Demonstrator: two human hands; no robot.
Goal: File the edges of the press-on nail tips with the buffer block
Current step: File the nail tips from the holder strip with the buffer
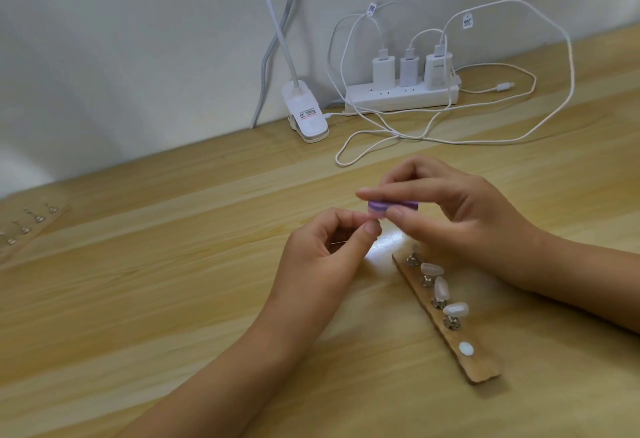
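My right hand [453, 212] pinches a small purple buffer block [497, 206] between thumb and fingers above the wooden table. Just below it, my left hand [329, 247] pinches a pale pink nail tip [482, 216] between thumb and forefinger, and the tip touches the block's underside. A wooden holder strip [474, 365] lies to the right under my right wrist. Three pale nail tips [441, 288] stand on its metal pegs, and a white putty dot [466, 349] sits near its front end.
A white power strip [401, 96] with three chargers and looping white cables [450, 139] lies at the back against the wall. A white clip lamp base [306, 115] stands to its left. A second strip with metal pegs [24, 229] lies at the far left edge.
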